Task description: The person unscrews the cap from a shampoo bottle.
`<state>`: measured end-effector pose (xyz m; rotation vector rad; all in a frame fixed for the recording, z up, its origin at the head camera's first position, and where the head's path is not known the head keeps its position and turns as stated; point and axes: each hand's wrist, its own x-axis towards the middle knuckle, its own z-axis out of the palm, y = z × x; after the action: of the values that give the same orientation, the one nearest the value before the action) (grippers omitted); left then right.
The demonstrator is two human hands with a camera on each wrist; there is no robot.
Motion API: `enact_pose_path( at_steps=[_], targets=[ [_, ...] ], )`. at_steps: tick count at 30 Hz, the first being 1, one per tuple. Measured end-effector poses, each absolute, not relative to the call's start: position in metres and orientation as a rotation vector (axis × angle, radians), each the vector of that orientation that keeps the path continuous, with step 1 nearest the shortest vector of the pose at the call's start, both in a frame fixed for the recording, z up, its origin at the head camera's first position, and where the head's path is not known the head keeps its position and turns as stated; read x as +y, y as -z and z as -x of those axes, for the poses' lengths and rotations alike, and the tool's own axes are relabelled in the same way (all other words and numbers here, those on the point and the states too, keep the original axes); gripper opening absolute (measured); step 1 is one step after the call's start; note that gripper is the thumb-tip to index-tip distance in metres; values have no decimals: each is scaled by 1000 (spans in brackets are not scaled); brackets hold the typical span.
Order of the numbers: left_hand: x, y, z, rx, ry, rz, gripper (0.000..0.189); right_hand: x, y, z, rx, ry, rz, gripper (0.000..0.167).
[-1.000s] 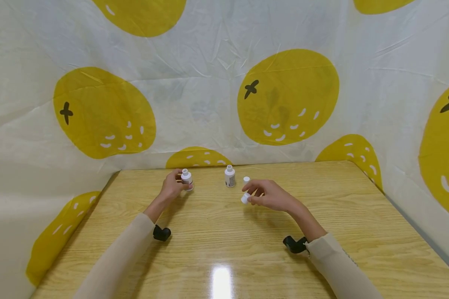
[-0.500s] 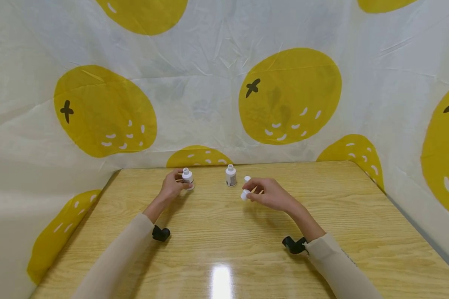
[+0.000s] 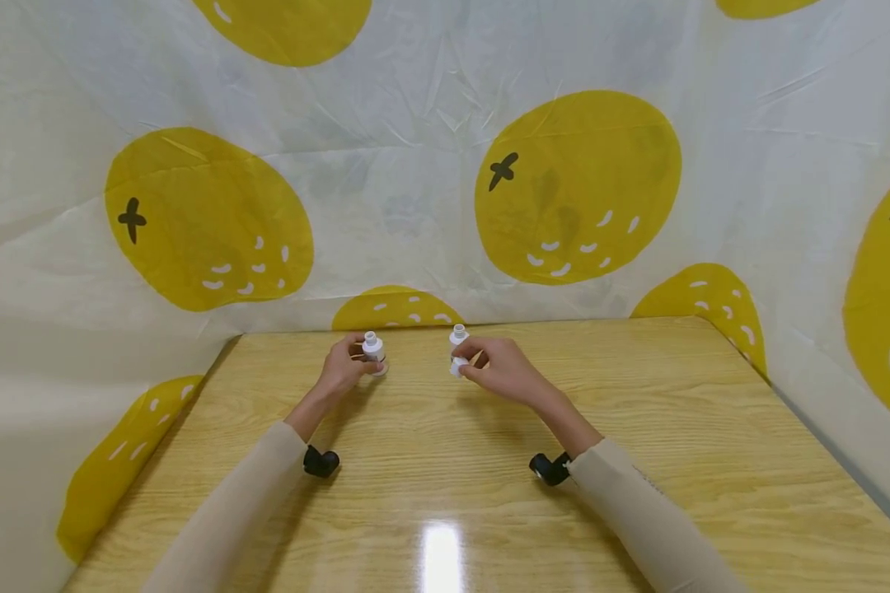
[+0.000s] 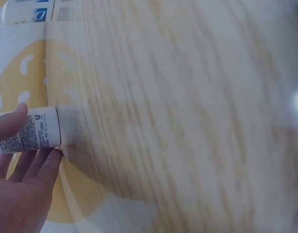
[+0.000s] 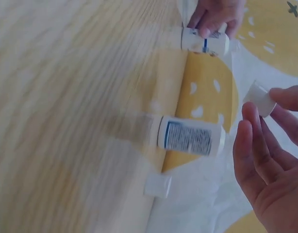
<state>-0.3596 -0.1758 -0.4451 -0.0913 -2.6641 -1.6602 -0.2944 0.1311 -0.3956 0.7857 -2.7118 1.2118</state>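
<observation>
At the back left of the table, my left hand (image 3: 339, 368) grips an uncapped white bottle (image 3: 374, 349), thumb on one side and fingers on the other. The bottle stands upright with its threaded neck bare; printed text shows on its side (image 4: 35, 130) in the left wrist view. My right hand (image 3: 506, 369) pinches a small white cap (image 5: 260, 98) between thumb and fingers, in front of a second uncapped bottle (image 5: 190, 136). That bottle stands upright, its lower part hidden by the hand in the head view. A second white cap (image 5: 157, 185) lies on the table beside it, hidden in the head view.
The wooden table (image 3: 386, 486) ends at the back against a white cloth (image 3: 393, 198) printed with large yellow fruit. The cloth also hangs along the left and right sides. Each wrist carries a small black camera mount (image 3: 321, 462).
My right hand has moved left with the cap, from in front of the loose cap to in front of the second bottle. The left hand keeps its grip and has hardly moved.
</observation>
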Motion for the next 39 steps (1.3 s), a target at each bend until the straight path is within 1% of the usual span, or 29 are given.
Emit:
enact_pose_path(
  at_steps=[6, 15, 21, 28, 39],
  targets=[
    [-176, 445, 360, -2654, 1674, 91, 57, 103, 395, 308, -2736, -1125, -779, 26],
    [-177, 446, 359, -2647, 1661, 109, 55, 69, 409, 335, -2765, -953, -666, 18],
    [-177, 447, 358, -2643, 1670, 102, 55, 57, 421, 347, -2782, -961, -649, 15],
    [-177, 447, 359, -2633, 1667, 102, 55, 45, 431, 354, -2780, -911, -656, 16],
    [-177, 447, 360, -2642, 1635, 87, 54, 38, 436, 363, -2831, -888, -585, 16]
  ],
)
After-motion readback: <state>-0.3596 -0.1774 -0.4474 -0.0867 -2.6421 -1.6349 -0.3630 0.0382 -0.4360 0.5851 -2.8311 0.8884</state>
